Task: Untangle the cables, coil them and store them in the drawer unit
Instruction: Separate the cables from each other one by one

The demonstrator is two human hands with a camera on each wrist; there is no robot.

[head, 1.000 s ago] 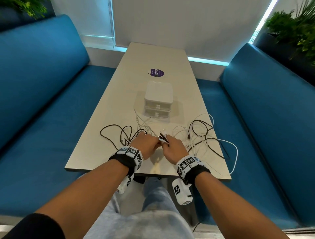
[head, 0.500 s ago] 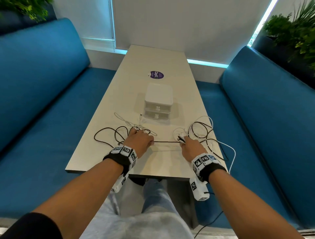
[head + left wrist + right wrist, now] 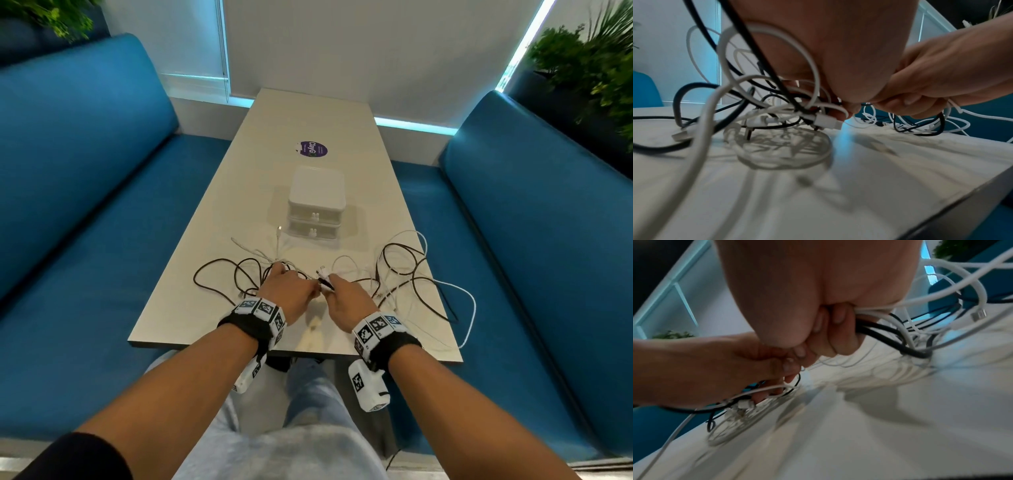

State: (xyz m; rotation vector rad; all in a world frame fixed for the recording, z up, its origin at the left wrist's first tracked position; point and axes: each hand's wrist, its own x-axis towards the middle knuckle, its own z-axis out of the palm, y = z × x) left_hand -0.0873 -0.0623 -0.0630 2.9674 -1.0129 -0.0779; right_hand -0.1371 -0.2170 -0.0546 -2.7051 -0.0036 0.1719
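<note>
Cable tangle, my hands, table with purple "ClayGo" sticker (image 3: 311, 149).
My left hand (image 3: 286, 293) and right hand (image 3: 348, 299) both clutch cables (image 3: 407, 270); drawer unit (image 3: 315, 205) closed.

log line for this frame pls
phase: untangling | left hand: grips cables | right hand: grips cables | drawer unit: closed | coiled: none

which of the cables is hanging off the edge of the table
A white cable on the right: its loop droops past the table's right edge over the blue seat. The dark cables stay on the tabletop.
</note>
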